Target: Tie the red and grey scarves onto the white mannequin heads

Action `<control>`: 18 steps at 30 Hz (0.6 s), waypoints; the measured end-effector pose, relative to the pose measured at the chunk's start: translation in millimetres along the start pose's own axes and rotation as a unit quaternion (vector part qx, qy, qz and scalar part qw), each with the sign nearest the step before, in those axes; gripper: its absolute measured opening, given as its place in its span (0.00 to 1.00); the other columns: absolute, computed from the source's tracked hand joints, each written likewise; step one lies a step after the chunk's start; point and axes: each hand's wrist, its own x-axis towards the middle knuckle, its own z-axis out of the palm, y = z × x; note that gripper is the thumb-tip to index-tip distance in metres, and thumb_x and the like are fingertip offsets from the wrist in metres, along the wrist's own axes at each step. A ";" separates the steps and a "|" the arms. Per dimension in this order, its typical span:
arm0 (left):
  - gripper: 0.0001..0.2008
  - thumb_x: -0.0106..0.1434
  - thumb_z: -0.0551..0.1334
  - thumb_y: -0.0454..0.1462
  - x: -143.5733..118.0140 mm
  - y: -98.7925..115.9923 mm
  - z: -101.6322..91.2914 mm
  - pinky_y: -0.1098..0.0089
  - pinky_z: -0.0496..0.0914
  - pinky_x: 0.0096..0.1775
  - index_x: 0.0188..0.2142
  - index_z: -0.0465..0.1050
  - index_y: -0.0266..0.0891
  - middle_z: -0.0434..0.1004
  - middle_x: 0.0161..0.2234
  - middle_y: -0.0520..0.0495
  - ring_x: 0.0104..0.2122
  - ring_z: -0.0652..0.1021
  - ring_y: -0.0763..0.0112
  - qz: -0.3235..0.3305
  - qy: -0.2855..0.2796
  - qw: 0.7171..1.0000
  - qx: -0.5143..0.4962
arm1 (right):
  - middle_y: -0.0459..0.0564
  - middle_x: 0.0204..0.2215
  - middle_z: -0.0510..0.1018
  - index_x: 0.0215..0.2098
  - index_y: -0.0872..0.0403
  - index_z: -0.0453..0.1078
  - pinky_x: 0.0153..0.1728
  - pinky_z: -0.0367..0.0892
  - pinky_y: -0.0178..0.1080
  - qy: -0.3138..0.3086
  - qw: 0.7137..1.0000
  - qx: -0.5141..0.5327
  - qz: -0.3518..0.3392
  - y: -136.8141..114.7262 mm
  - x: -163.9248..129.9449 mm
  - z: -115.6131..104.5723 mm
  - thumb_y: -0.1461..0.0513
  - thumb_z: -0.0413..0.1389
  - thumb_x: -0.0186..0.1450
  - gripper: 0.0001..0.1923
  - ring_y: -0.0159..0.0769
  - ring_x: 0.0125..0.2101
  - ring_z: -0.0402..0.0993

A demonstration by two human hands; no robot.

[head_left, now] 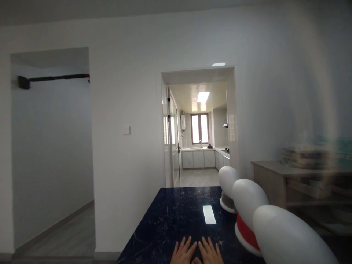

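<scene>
My left hand (183, 252) and my right hand (209, 252) lie side by side at the bottom of the head view, over the dark blue marbled table (165, 220). Fingers on both are spread and stretched forward, with nothing held in either. The two hands are close together, thumbs near each other; a small skin-coloured bit shows between them, and I cannot make out what it belongs to. Wrists and forearms fall outside the picture. A bright light reflection shines on the tabletop beyond my right hand.
Along the table's right side stand three white rounded chairs: a near one (288, 234), a middle one (250, 200) with a red seat, and a far one (227, 179). A wooden cabinet (268, 179) holds stacked items behind them. Ahead, a doorway opens onto a kitchen (198, 159).
</scene>
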 end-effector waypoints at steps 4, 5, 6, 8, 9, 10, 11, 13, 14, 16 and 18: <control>0.30 0.70 0.60 0.44 -2.2 -1.3 -0.5 0.38 0.52 0.72 0.70 0.63 0.56 0.55 0.74 0.46 0.74 0.58 0.45 0.012 0.005 1.000 -0.002 | 0.49 0.74 0.57 0.71 0.43 0.64 0.73 0.48 0.62 -0.032 0.999 0.012 0.018 -2.5 -1.4 -9.6 0.51 0.51 0.69 0.32 0.55 0.75 0.49; 0.30 0.70 0.60 0.44 -2.8 -1.5 -0.5 0.38 0.52 0.72 0.70 0.63 0.55 0.55 0.74 0.46 0.74 0.58 0.45 0.014 0.007 1.000 -0.003 | 0.49 0.74 0.57 0.71 0.44 0.63 0.73 0.47 0.61 -0.038 0.999 0.012 0.020 -3.1 -1.9 -10.3 0.52 0.51 0.68 0.33 0.55 0.75 0.48; 0.30 0.70 0.60 0.44 -3.5 -1.5 -0.6 0.38 0.52 0.71 0.70 0.63 0.54 0.55 0.74 0.45 0.74 0.58 0.45 0.015 0.008 1.000 -0.004 | 0.49 0.75 0.57 0.72 0.45 0.63 0.73 0.46 0.61 -0.044 0.999 0.013 0.021 -3.5 -2.5 -11.0 0.53 0.52 0.68 0.34 0.54 0.75 0.48; 0.29 0.70 0.59 0.44 -4.9 -1.5 -1.1 0.37 0.52 0.71 0.70 0.64 0.53 0.55 0.73 0.45 0.73 0.58 0.45 0.018 0.010 1.000 -0.008 | 0.49 0.75 0.57 0.71 0.45 0.64 0.73 0.47 0.61 -0.048 0.999 0.015 0.020 -4.4 -3.7 -12.5 0.55 0.54 0.66 0.35 0.55 0.75 0.48; 0.29 0.70 0.59 0.44 -5.6 -1.4 -1.4 0.37 0.52 0.71 0.70 0.64 0.53 0.55 0.73 0.44 0.73 0.58 0.45 0.020 0.010 1.000 -0.009 | 0.49 0.74 0.57 0.71 0.45 0.64 0.73 0.47 0.61 -0.048 0.999 0.018 0.019 -4.8 -4.5 -13.7 0.56 0.55 0.65 0.36 0.55 0.75 0.48; 0.29 0.70 0.59 0.44 -6.2 -1.4 -1.6 0.37 0.52 0.71 0.70 0.64 0.52 0.55 0.73 0.44 0.74 0.58 0.45 0.022 0.011 1.000 -0.009 | 0.49 0.74 0.58 0.71 0.45 0.64 0.73 0.47 0.61 -0.046 0.999 0.020 0.018 -5.3 -5.5 -15.1 0.56 0.55 0.64 0.36 0.55 0.75 0.48; 0.29 0.70 0.59 0.44 -6.7 -1.6 -1.8 0.37 0.52 0.71 0.70 0.64 0.52 0.55 0.73 0.44 0.74 0.58 0.45 0.023 0.012 1.000 -0.009 | 0.49 0.74 0.58 0.71 0.44 0.64 0.73 0.47 0.60 -0.044 0.999 0.023 0.017 -6.0 -6.7 -16.8 0.56 0.55 0.64 0.36 0.55 0.75 0.48; 0.30 0.70 0.59 0.44 -7.4 -2.4 -1.7 0.37 0.52 0.71 0.70 0.64 0.51 0.55 0.73 0.44 0.74 0.58 0.45 0.028 0.013 0.999 -0.008 | 0.49 0.74 0.58 0.71 0.45 0.64 0.74 0.46 0.59 -0.045 0.999 0.025 0.015 -7.7 -9.5 -20.2 0.56 0.55 0.65 0.36 0.54 0.75 0.48; 0.30 0.70 0.59 0.44 -7.5 -3.0 -1.3 0.37 0.52 0.71 0.70 0.64 0.51 0.55 0.73 0.44 0.73 0.58 0.45 0.030 0.016 0.999 -0.009 | 0.49 0.75 0.58 0.71 0.45 0.64 0.74 0.46 0.60 -0.044 0.999 0.026 0.014 -8.7 -10.8 -21.8 0.56 0.55 0.65 0.36 0.54 0.75 0.48; 0.29 0.70 0.60 0.43 -7.4 -4.3 0.0 0.37 0.53 0.71 0.70 0.64 0.53 0.56 0.73 0.44 0.73 0.59 0.45 0.034 0.025 0.999 -0.012 | 0.51 0.74 0.58 0.71 0.47 0.64 0.74 0.45 0.60 -0.042 0.999 0.028 0.011 -10.6 -13.0 -24.3 0.56 0.56 0.64 0.36 0.55 0.75 0.48; 0.29 0.70 0.60 0.43 -6.9 -5.4 1.8 0.37 0.53 0.71 0.69 0.65 0.54 0.57 0.73 0.45 0.73 0.60 0.45 0.038 0.035 0.999 -0.015 | 0.53 0.74 0.58 0.71 0.48 0.65 0.73 0.45 0.61 -0.037 0.999 0.030 0.006 -11.8 -14.1 -25.6 0.56 0.57 0.64 0.37 0.56 0.75 0.48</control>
